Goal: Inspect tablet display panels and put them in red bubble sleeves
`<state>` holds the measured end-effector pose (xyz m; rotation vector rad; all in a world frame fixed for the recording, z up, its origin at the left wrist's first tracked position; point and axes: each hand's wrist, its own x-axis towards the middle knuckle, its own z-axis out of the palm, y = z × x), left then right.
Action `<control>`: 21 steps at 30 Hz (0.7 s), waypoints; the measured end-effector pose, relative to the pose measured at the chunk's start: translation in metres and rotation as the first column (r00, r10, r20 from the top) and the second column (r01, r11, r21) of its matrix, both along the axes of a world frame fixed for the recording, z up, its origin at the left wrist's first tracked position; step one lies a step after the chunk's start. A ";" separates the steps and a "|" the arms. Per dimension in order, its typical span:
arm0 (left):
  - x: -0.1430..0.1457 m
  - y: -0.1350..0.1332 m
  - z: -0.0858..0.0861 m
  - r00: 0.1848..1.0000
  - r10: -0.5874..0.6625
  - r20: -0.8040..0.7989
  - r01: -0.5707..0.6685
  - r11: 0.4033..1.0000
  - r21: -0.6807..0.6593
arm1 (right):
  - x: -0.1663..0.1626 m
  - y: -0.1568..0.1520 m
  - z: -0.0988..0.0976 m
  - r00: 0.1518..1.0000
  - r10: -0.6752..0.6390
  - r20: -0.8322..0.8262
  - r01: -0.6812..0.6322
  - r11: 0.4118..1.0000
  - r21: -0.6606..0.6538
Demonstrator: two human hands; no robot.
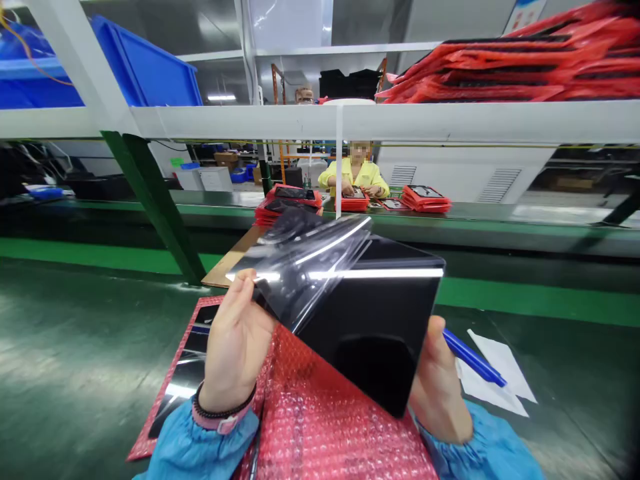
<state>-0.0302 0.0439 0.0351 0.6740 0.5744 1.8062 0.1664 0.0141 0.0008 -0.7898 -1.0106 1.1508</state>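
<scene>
A glossy black glass panel (pixel 380 320) is held tilted above a red bubble-wrap pouch (pixel 325 420). My right hand (pixel 440 387) grips the panel's lower right edge, and a blue pen (pixel 473 360) sticks out from that hand. My left hand (pixel 235 347) pinches a thin clear film (pixel 305 267) that is partly peeled off the panel's upper left face and curls upward. Both wrists wear blue sleeves, and a dark bracelet sits on the left wrist.
Another red pouch with a black panel (pixel 175 380) lies under my left arm. White paper sheets (pixel 495 377) lie at the right. Stacks of red pouches (pixel 425 199) sit on the far conveyor, where a person in yellow (pixel 355 177) works. Blue bins (pixel 145 67) stand overhead.
</scene>
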 end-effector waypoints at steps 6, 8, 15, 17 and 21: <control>-0.003 -0.010 0.008 0.984 0.167 -0.055 -0.153 0.967 0.202 | -0.017 -0.012 0.012 0.997 0.042 0.059 -0.050 0.989 0.140; -0.002 -0.012 0.007 0.984 0.168 -0.053 -0.154 0.965 0.210 | -0.019 -0.013 0.008 0.983 -0.027 0.180 -0.004 0.986 0.168; -0.005 -0.010 0.005 0.981 0.175 -0.078 -0.158 0.969 0.189 | -0.022 -0.019 0.014 0.980 -0.028 0.197 -0.001 0.990 0.141; -0.008 -0.008 0.005 0.983 0.167 -0.074 -0.151 0.970 0.188 | -0.024 -0.023 0.018 0.992 0.030 0.124 -0.044 0.993 0.108; -0.013 0.001 0.006 0.986 0.164 -0.041 -0.155 0.973 0.172 | -0.025 -0.028 0.016 0.990 0.143 -0.008 -0.142 0.989 0.048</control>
